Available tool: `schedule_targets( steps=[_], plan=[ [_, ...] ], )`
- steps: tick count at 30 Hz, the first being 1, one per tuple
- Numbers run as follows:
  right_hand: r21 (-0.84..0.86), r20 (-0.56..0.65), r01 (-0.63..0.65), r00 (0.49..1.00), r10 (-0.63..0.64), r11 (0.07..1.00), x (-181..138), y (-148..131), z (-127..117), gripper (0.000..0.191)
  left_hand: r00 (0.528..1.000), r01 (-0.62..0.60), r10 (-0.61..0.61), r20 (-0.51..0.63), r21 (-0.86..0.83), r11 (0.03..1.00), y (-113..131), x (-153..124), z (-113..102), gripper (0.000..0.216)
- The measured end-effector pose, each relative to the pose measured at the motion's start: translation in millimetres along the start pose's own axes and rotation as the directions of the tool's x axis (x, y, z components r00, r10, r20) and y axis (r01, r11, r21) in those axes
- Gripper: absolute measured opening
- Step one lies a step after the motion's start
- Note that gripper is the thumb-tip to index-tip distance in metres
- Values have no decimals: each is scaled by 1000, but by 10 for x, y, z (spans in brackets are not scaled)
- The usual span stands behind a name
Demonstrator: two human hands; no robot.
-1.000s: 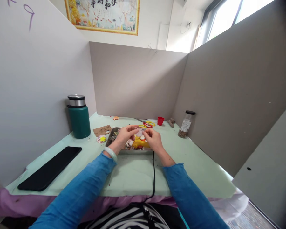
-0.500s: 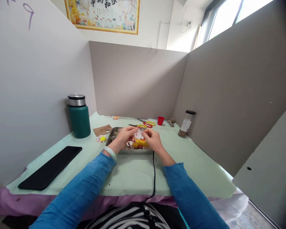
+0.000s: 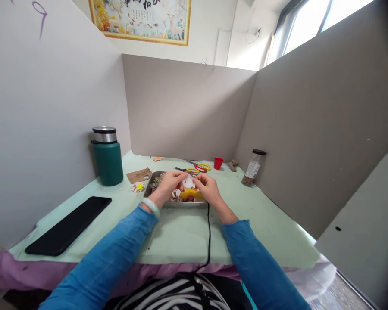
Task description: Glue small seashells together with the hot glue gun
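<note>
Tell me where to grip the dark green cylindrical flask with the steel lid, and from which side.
Grip the dark green cylindrical flask around its straight body, below the steel lid. Come from its right or front: it stands upright with the white partition wall close on its left, so those sides are likely freer.

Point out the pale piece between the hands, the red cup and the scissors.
pale piece (image 3: 188, 182), head view, its middle between the fingertips.
red cup (image 3: 217, 163), head view, its side wall.
scissors (image 3: 200, 168), head view, the coloured handles.
</note>
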State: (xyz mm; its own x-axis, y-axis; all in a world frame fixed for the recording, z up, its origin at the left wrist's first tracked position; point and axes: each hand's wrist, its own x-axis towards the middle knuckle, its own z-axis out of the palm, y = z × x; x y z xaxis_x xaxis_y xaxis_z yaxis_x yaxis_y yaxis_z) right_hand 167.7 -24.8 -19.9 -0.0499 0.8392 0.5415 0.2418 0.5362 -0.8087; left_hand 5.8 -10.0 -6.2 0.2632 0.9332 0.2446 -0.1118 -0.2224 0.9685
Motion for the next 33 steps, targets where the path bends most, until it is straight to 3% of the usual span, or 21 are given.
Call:
schedule_targets(
  steps=[7,16,27,33],
  plan=[
    [76,-53,26,998,-22,997,17,-2,-5,23,999,-29,33,-32,119,992,-13,3,2,31],
    [38,-113,50,993,-45,998,17,31,2,22,999,3,-5,45,28,1000,16,-27,42,41],
    [83,-25,50,999,-48,995,11,19,1,23,997,-38,36,62,44,998,13,-39,9,32],
    [81,-37,58,998,-55,995,20,31,3,21,997,-27,24,72,36,999,-10,-26,1,32]
  ],
)
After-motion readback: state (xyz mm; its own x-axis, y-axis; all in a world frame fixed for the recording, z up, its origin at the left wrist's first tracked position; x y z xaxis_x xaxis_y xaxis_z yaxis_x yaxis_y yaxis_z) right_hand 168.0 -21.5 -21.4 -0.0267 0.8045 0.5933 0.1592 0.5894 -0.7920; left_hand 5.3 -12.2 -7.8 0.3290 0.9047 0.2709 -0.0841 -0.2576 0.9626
